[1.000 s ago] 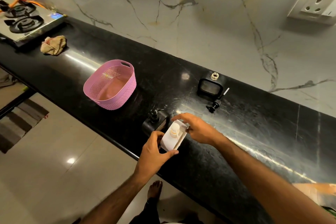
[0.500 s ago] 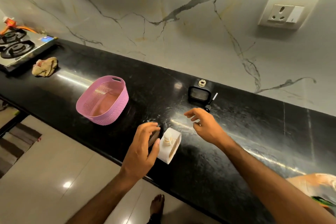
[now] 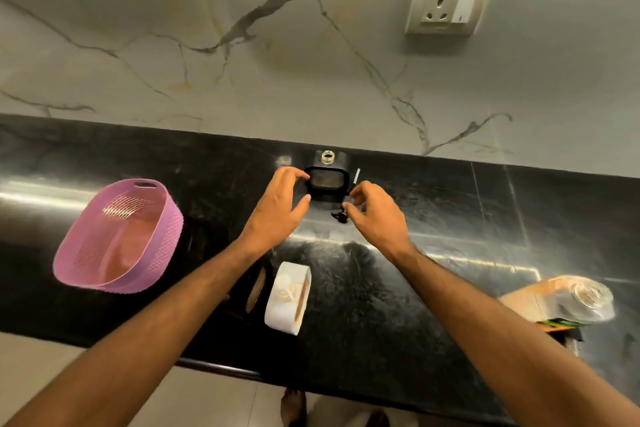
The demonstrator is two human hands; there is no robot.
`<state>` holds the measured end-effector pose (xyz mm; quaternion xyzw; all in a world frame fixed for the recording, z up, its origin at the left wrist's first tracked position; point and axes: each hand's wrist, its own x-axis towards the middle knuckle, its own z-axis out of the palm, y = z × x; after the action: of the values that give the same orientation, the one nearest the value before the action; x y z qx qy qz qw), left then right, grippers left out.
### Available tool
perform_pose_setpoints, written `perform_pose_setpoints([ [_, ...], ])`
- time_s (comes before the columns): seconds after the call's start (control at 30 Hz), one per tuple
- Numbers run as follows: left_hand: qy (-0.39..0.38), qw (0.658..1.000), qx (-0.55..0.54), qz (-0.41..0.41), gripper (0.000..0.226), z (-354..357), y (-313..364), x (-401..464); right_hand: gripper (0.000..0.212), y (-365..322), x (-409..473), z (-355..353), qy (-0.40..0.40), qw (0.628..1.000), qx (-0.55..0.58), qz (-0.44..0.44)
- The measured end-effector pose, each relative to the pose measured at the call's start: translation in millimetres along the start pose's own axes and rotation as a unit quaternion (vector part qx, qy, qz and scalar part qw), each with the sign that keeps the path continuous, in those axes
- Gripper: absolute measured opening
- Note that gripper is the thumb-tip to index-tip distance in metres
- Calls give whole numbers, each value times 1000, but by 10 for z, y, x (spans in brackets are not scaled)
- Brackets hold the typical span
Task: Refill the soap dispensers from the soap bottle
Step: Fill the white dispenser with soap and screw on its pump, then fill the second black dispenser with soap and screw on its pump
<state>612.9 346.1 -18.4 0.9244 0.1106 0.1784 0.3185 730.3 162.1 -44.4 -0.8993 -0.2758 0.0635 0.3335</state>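
A black square soap dispenser (image 3: 326,180) stands by the wall with its neck uncapped. Its black pump (image 3: 340,216) lies on the counter in front of it, the white tube pointing up and right. My left hand (image 3: 277,213) is open, fingertips at the dispenser's left side. My right hand (image 3: 377,215) is open with fingers curled just above the pump. Near the front edge stands a white dispenser (image 3: 287,298) with its pump on, and a second black dispenser (image 3: 256,289) beside it is partly hidden by my left forearm. The orange soap bottle (image 3: 561,298) lies at the right.
A pink woven basket (image 3: 117,236) sits on the black counter (image 3: 450,218) at the left. A wall socket (image 3: 450,3) is on the marble backsplash above. The counter's front edge runs below the white dispenser, with tiled floor beyond.
Both hands have left the white dispenser, which now stands on the counter, and reached forward to the black dispenser by the wall. The view has swung right, so the stove is out of sight.
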Motion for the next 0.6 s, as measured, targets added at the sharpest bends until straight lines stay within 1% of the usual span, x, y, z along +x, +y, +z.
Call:
perform_pose_setpoints([
  [0.13, -40, 999, 15, -1, 40, 102, -128, 398, 27, 51, 151, 160, -2, 998, -26, 63],
  [0.2, -43, 999, 24, -2, 45, 140, -198, 582, 32, 76, 216, 241, -1, 995, -31, 92],
  [0.3, -49, 998, 20, -26, 55, 175, -296, 794, 36, 101, 291, 360, 3, 990, -34, 137],
  [0.43, -95, 994, 15, -60, 70, 216, -425, 983, 41, 142, 400, 515, 11, 979, -22, 205],
  [0.53, -133, 989, 23, -67, 79, 263, -530, 1074, 48, 185, 476, 598, 5, 972, -31, 232],
  [0.6, -151, 986, 23, -70, 81, 288, -586, 1111, 52, 201, 519, 644, 3, 969, -42, 244],
])
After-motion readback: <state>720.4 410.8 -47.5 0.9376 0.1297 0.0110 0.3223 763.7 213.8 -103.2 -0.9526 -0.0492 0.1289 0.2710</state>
